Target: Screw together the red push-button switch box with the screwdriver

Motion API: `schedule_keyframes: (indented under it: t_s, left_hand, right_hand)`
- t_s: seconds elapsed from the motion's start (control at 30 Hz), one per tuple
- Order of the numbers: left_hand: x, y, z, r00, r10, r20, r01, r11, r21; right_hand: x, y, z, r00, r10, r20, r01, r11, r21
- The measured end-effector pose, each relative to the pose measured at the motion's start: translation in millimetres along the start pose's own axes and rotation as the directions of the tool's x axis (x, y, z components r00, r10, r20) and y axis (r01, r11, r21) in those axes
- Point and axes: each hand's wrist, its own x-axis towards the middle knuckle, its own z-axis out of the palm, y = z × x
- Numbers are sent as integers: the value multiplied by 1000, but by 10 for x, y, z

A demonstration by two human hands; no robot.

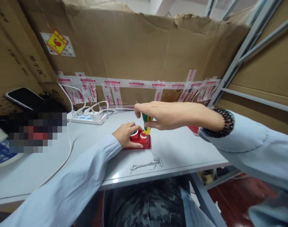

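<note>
A red device with round white-rimmed parts on top, its red base flat on the table, lies in front of me. My left hand is closed around its left side, fingers behind and thumb along the near edge. Over it, my right hand grips the green and yellow handle of a screwdriver from above. The screwdriver stands upright, its metal shaft meeting the device's right part; the exact contact point is too small to tell. Closer to me lie a thin metal T-shaped tool and small bits beside it.
A white power strip with plugs and cables sits at the back left. One white cable runs across the table's left side. A phone leans farther left. Tall cardboard closes off the back; a metal rack stands right.
</note>
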Motion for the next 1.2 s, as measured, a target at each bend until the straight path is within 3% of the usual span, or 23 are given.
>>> schedule_keyframes:
  t_s: [0.1,0.17,0.3,0.47,0.63,0.8,1.07,1.2]
  left_hand:
    - [5,-2,-7,999,-14,38,11,995,97]
    - [7,0,-13,998,-23,50,16,991,130]
    - [5,-4,-8,999,-14,50,7,991,136]
    - [1,12,-7,999,-25,43,18,990,140]
    - [-2,28,-18,998,-32,62,23,989,146]
    - [1,25,-19,998,-37,51,29,989,147]
    - [4,56,-45,996,-47,77,33,983,179]
    - [6,55,-45,995,-53,79,39,985,170]
  right_hand:
    - [7,-16,-9,972,215,-94,-221,974,-60]
    - [37,-14,4,955,259,-147,-270,961,-56]
    - [67,-5,-9,989,144,-19,-143,988,61]
    - [47,11,-7,971,239,-3,-239,969,-63]
    - [8,13,-7,993,92,77,-95,995,36]
    - [-1,30,60,973,226,-52,-230,970,-81]
    - [-1,26,9,986,164,29,-165,984,61]
    - [10,68,72,974,215,-73,-215,977,-3]
